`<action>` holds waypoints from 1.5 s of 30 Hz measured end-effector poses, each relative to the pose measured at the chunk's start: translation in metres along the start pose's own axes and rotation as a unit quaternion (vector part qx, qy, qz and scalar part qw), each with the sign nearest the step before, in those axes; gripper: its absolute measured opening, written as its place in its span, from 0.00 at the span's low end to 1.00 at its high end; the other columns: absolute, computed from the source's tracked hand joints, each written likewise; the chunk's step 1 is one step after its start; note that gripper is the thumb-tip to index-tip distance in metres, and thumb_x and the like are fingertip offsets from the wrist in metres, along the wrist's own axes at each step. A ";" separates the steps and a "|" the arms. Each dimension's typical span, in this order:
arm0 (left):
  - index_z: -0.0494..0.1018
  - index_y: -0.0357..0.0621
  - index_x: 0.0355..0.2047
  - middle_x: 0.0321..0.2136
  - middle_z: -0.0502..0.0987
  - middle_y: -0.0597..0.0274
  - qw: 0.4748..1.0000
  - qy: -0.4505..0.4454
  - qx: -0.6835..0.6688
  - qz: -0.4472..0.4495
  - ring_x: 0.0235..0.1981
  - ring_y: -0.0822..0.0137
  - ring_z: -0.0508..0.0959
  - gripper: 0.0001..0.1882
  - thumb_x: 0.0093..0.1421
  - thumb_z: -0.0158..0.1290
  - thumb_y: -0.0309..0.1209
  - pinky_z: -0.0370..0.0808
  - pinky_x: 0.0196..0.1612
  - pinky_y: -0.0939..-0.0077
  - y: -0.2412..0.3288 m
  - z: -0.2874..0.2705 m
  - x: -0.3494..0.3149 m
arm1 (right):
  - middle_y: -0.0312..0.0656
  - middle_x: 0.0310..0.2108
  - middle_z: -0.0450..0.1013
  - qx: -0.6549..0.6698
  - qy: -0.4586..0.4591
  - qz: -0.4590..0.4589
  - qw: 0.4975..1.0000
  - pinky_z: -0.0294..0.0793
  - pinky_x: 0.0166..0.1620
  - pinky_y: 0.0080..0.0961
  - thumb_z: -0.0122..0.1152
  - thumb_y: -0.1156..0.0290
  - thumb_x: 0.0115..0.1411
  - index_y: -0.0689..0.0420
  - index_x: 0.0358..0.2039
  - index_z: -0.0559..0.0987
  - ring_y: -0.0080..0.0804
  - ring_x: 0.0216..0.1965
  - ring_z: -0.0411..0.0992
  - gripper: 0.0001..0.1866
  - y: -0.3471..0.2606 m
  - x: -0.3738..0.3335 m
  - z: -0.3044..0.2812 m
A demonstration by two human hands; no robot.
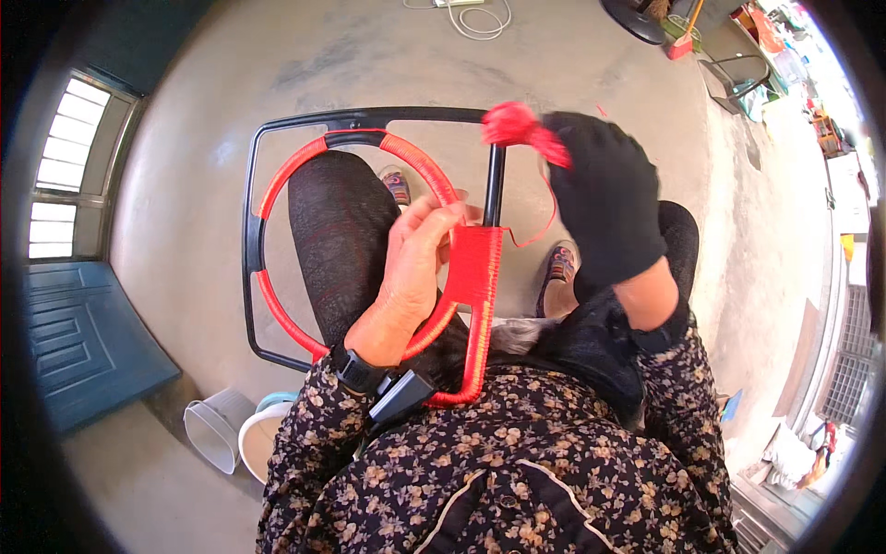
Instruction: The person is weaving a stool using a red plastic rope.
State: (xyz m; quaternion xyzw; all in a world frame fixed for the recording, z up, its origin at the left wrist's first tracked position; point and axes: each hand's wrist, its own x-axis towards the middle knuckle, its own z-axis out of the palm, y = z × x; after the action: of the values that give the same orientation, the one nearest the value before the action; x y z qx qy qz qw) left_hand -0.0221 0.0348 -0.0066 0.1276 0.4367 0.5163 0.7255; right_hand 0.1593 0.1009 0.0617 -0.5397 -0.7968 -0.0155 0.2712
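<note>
A black metal frame with rounded corners rests over my lap. Inside it is a ring, mostly wrapped in red cord with bare black gaps. A tightly wrapped red panel joins the ring to a side bar, whose upper stretch is bare black. My bare left hand is closed around the ring beside the panel; some fingertips are hidden behind. My right hand, in a black glove, grips a bundle of red cord near the bar's top. A loose red strand curves from there to the panel.
My knees and shoes are beneath the frame on the grey floor. A pale bucket and a white tub stand at lower left, near a blue panel. A white cable and a red-ended broom lie farther off.
</note>
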 end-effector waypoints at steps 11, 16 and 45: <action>0.74 0.43 0.37 0.32 0.77 0.66 0.997 -0.063 0.010 0.047 0.33 0.73 0.77 0.08 0.56 0.51 0.24 0.73 0.39 0.77 0.000 0.007 0.005 | 0.45 0.45 0.72 0.090 -0.034 -0.201 0.975 0.64 0.55 0.40 0.59 0.75 0.47 0.57 0.39 0.76 0.41 0.52 0.67 0.16 -0.026 0.011 0.013; 0.73 0.41 0.38 0.35 0.78 0.64 0.993 -0.105 -0.044 0.023 0.36 0.72 0.78 0.10 0.55 0.51 0.24 0.73 0.42 0.77 0.004 0.014 0.002 | 0.41 0.38 0.75 0.440 -0.223 0.204 0.845 0.71 0.46 0.24 0.60 0.69 0.56 0.60 0.44 0.74 0.25 0.41 0.72 0.16 0.020 -0.026 0.028; 0.69 0.39 0.41 0.32 0.74 0.66 0.995 -0.053 0.079 0.043 0.32 0.75 0.75 0.13 0.55 0.54 0.23 0.73 0.36 0.81 0.007 0.004 -0.008 | 0.41 0.40 0.73 0.766 -0.126 0.297 0.556 0.74 0.41 0.28 0.65 0.63 0.52 0.59 0.52 0.69 0.33 0.37 0.72 0.28 0.141 -0.137 -0.086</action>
State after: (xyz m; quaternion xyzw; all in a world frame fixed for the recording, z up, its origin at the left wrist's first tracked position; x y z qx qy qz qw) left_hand -0.0243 0.0318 0.0044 0.2302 0.4316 0.5034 0.7123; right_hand 0.3546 0.0164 0.0356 -0.3304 -0.3285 0.7506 0.4686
